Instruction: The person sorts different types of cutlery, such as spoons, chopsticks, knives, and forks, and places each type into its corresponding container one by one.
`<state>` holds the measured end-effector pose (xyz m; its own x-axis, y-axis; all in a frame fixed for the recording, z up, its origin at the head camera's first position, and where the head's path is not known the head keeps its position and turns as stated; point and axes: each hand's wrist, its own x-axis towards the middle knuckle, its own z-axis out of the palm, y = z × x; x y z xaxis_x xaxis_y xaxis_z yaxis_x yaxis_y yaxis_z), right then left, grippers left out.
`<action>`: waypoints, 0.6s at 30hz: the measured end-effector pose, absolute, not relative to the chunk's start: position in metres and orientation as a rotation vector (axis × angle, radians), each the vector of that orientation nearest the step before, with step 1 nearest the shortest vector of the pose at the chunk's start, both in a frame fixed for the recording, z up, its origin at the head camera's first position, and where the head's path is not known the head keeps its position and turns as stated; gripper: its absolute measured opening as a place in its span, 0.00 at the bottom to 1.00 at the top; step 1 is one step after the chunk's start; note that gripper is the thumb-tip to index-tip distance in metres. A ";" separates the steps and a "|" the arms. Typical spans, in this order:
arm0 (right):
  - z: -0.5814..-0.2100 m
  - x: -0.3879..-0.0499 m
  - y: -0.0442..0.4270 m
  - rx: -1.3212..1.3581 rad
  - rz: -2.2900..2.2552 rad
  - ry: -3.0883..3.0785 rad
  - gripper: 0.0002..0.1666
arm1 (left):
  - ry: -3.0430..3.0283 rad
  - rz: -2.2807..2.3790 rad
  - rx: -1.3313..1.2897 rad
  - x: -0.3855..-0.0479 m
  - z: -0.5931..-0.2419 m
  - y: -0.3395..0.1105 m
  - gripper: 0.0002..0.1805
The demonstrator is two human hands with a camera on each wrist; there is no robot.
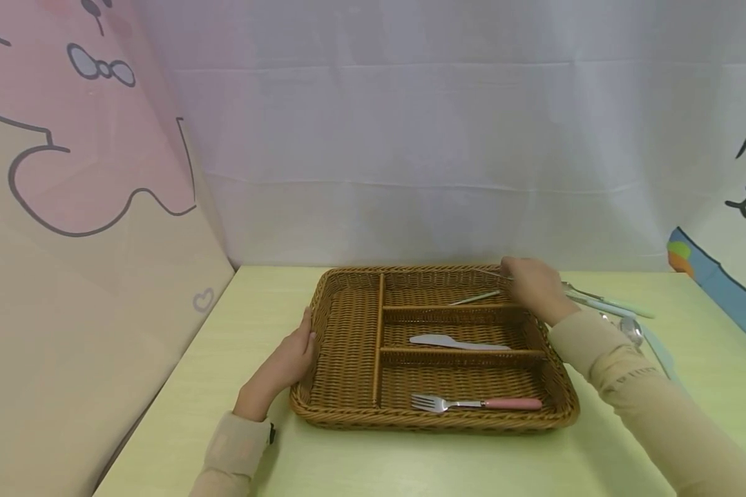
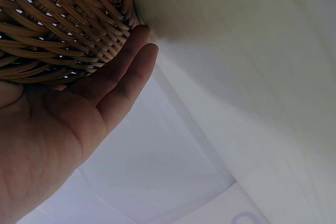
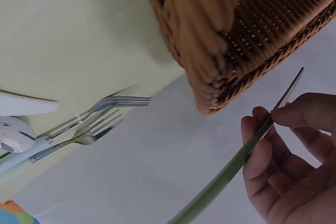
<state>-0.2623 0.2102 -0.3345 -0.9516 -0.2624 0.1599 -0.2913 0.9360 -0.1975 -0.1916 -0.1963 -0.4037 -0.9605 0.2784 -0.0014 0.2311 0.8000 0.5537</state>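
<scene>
A brown wicker cutlery basket (image 1: 347, 331) with compartments stands on the table. My left hand (image 1: 288, 357) rests against its left side; in the left wrist view the fingers lie straight along the outer weave (image 2: 58, 30). Above the basket's back right corner, my right hand (image 1: 537, 286) pinches a piece of cutlery with a green handle (image 3: 223, 179) and a thin metal end (image 3: 290, 88), whose kind cannot be told. A slim pale utensil (image 1: 475, 298) shows in the back compartment, partly hidden. A knife (image 1: 460, 343) lies in the middle compartment, and a pink-handled fork (image 1: 512, 404) in the front one.
Right of the basket lie forks (image 3: 100, 137) with pale handles, a spoon (image 1: 631, 331) and other cutlery, partly covered by my right sleeve (image 1: 634, 379). A pale curtain (image 1: 410, 138) hangs behind the table (image 1: 385, 462), with printed cloths (image 1: 99, 276) at both sides.
</scene>
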 end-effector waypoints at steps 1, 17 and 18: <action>-0.335 -0.263 0.208 0.446 0.324 -2.949 0.19 | 2.901 0.877 0.409 -0.192 -0.403 -0.196 0.31; -0.342 -0.269 0.173 0.640 0.247 -2.933 0.17 | 2.891 0.896 0.390 -0.191 -0.404 -0.197 0.31; -0.342 -0.269 0.171 0.642 0.233 -2.934 0.16 | 2.892 0.894 0.389 -0.191 -0.404 -0.197 0.31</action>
<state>-0.2695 0.1707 -0.3417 -0.9014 -0.4033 0.1579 -0.4231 0.8977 -0.1226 -0.1910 -0.1966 -0.4042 -0.9636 0.2672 -0.0106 0.2145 0.7961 0.5658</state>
